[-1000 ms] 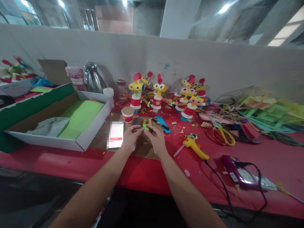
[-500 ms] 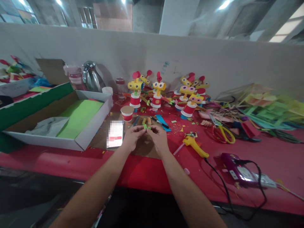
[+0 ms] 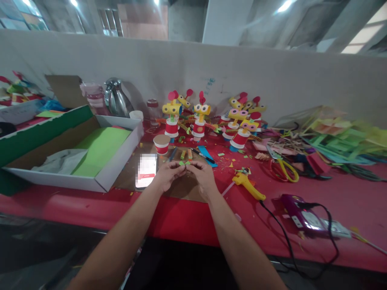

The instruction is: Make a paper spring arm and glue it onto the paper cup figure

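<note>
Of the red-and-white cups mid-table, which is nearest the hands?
The headless cup just past the phone, beyond the left hand. The others stand farther back, built into figures with yellow heads.

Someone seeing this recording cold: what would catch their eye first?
Most likely the red-and-white cup figures with yellow heads and big eyes, standing toward the back of the red table. Next, the lit phone just left of the left hand, and the small green piece at the fingertips of that hand and the right hand. The yellow glue gun also stands out, to the right.
</note>
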`<state>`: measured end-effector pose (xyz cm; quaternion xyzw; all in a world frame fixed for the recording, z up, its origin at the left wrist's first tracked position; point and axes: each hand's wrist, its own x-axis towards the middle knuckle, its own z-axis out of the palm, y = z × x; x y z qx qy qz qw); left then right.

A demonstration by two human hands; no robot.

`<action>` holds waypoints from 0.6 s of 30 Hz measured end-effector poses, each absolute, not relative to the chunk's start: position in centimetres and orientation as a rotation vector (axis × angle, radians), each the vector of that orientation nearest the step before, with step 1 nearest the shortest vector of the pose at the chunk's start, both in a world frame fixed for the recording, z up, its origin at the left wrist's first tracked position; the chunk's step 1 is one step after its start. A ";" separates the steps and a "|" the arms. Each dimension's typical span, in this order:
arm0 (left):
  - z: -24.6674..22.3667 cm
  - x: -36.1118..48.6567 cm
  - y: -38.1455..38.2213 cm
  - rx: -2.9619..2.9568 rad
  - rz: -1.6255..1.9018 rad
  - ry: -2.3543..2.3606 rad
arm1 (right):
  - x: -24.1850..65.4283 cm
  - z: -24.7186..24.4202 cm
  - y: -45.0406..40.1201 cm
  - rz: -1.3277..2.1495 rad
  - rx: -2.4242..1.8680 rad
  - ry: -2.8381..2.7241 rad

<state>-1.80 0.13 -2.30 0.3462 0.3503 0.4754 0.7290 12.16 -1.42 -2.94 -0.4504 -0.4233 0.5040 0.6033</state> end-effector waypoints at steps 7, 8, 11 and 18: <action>-1.5 -1.7 0.0 0.695 1.054 0.762 | 12.5 -3.3 -1.1 0.998 -1.059 -1.196; -1.4 -1.7 0.1 0.672 1.063 0.767 | 12.5 -3.3 -1.1 0.909 -1.063 -1.282; -1.2 -1.8 0.2 0.621 1.061 0.783 | 12.4 -3.5 -1.1 0.673 -1.079 -1.471; -1.0 -2.1 -0.1 0.500 0.990 0.783 | 12.4 -3.7 -1.2 0.462 -1.048 -1.565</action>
